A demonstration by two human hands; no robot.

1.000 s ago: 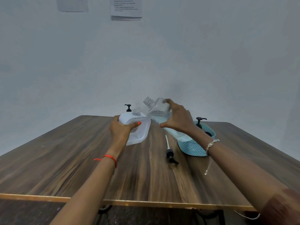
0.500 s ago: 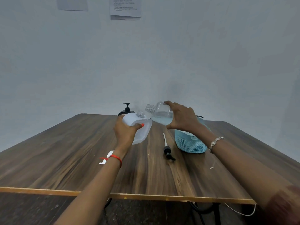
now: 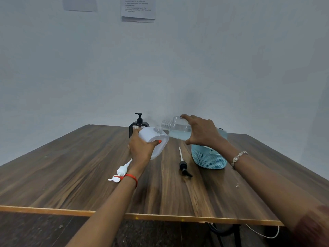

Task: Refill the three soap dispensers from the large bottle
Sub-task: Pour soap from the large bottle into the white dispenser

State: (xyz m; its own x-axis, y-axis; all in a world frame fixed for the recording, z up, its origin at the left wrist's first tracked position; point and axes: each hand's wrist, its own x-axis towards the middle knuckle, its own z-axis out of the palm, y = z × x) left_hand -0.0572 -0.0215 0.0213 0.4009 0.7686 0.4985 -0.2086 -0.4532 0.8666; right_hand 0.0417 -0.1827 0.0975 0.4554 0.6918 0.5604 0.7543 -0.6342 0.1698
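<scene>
My left hand grips a white, translucent soap dispenser with its pump off, tilted so its open neck points up and right. My right hand holds a clear bottle with bluish liquid, tipped on its side, its threaded mouth just above the white dispenser's neck. A black pump dispenser stands upright behind my left hand. A white pump head lies on the table by my left wrist. A black pump with its tube lies between my arms.
A light blue woven basket sits on the wooden table under my right hand; a black pump top barely shows behind that hand. The wall stands right behind the table, with papers pinned high up. Cables hang below the front edge.
The clear bottle in my right hand has tipped lower and moved left toward the white dispenser's neck. The view has shifted, so the white pump head by my left wrist now shows.
</scene>
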